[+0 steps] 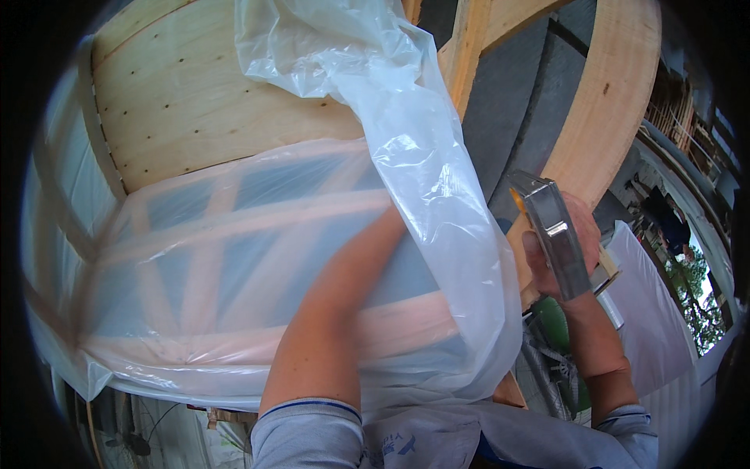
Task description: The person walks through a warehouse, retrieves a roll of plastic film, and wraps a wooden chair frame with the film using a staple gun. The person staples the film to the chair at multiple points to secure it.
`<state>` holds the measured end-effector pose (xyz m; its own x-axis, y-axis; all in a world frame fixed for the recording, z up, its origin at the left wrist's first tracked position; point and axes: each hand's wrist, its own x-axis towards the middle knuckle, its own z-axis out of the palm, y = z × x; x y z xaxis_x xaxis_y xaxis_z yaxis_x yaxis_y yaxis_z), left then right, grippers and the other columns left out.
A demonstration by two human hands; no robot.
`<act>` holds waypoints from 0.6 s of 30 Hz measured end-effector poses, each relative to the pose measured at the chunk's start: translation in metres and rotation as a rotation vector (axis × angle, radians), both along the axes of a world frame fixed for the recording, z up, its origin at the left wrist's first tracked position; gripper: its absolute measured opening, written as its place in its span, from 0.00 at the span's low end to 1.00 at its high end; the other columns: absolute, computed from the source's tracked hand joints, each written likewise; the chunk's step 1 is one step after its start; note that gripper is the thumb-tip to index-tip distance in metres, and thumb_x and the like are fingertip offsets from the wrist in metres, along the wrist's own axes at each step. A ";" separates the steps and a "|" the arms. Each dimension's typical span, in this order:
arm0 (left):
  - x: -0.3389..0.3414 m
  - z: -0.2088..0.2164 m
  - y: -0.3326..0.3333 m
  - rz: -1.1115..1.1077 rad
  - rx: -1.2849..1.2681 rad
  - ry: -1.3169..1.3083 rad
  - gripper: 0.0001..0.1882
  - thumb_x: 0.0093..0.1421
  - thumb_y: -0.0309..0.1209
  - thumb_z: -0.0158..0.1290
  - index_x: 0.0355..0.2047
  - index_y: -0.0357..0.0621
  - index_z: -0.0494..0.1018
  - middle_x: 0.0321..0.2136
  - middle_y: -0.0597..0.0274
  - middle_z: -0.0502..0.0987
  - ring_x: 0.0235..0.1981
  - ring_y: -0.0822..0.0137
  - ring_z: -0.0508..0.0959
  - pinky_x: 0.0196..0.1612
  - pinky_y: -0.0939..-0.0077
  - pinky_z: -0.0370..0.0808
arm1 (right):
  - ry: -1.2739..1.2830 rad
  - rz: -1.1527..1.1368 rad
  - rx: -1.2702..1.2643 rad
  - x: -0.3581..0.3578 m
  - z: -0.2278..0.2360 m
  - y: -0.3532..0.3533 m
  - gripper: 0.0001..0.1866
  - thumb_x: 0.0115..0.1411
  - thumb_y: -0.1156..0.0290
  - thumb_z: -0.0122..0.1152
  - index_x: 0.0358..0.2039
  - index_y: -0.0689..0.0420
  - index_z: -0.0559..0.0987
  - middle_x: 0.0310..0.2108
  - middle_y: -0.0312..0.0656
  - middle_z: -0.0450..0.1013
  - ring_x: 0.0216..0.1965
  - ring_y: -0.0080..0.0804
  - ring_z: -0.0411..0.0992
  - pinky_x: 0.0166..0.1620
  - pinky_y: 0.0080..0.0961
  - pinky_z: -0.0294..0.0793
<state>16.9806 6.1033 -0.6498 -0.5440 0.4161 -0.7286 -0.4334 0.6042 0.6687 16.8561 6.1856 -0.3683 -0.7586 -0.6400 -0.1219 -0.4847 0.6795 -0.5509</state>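
Observation:
A clear plastic sheet (176, 273) is stretched over a wooden frame whose pale bars show through it. Its loose, folded part (437, 168) hangs down across the middle, whitish and shiny. My left forearm (332, 289) reaches over the covered frame and passes behind this fold, so my left hand is hidden. On the right, my right hand (582, 219) is closed around a grey metal staple gun (558, 242). The tool is held upright beside the sheet's right edge, close to a wooden bar (519, 250). Whether its nose touches the wood cannot be seen.
A plywood panel (211, 102) with rows of fastener dots lies beyond the sheet. A broad curved timber (613, 86) and a slanted post (469, 55) rise at upper right. Green and silvery objects (551, 336) sit below my right wrist. Another person (668, 223) is far right.

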 end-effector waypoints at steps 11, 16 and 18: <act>-0.023 0.028 -0.043 -0.068 0.035 -0.104 0.18 0.62 0.39 0.47 0.42 0.37 0.76 0.38 0.53 0.80 0.30 0.59 0.80 0.31 0.63 0.75 | 0.149 -0.011 -0.059 -0.008 0.001 -0.007 0.25 0.40 0.73 0.70 0.41 0.65 0.75 0.30 0.47 0.76 0.31 0.44 0.77 0.37 0.35 0.75; -0.016 0.069 -0.110 0.158 0.026 -0.361 0.19 0.62 0.40 0.47 0.42 0.37 0.76 0.39 0.53 0.80 0.29 0.60 0.80 0.30 0.63 0.75 | 0.167 -0.093 -0.105 -0.007 0.013 -0.008 0.22 0.41 0.71 0.69 0.39 0.60 0.76 0.29 0.43 0.77 0.29 0.40 0.76 0.34 0.32 0.73; -0.007 0.095 -0.131 0.460 -0.003 -0.414 0.19 0.62 0.40 0.45 0.41 0.36 0.75 0.37 0.54 0.79 0.27 0.62 0.80 0.27 0.66 0.74 | 0.173 -0.115 -0.140 -0.005 0.017 -0.005 0.19 0.43 0.68 0.68 0.36 0.59 0.75 0.27 0.42 0.75 0.28 0.40 0.75 0.33 0.33 0.72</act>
